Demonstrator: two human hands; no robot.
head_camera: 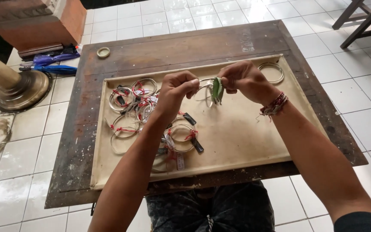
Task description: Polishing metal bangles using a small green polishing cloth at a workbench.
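Forearms are reaching in from the 6 o'clock edge, nearest the lens, and meeting over the middle of the tray [237, 165]. Left hand [176, 91] is pinching a thin metal bangle [205, 89] between thumb and forefinger, closed tight on its rim. Right hand [244, 80] is closed on a green pad [217, 90], pressing it against the same bangle at that hand's 9 o'clock. Both are being held clear of the tray surface, just above its centre.

Judgement on method: the work in hand appears to be rubbing or polishing the bangle. It would be done well by keeping the left pinch firm and near the contact point, so the thin hoop is not flexing, and by turning the hoop a little at a time so that no arc is being missed. Pad pressure should be staying even.

Moving outward: a heap of bangles [140, 107] with red ties and small dark tags is lying at 9 o'clock from the hands, spreading down toward 7 o'clock. One plain ring [272, 72] is lying apart at 2 o'clock, near the tray's far corner. A red thread bracelet [274, 104] is sitting on the right wrist. Tray is resting on a worn wooden table [177, 47]. A small round lid [103, 52] is lying at the table's 11 o'clock corner.
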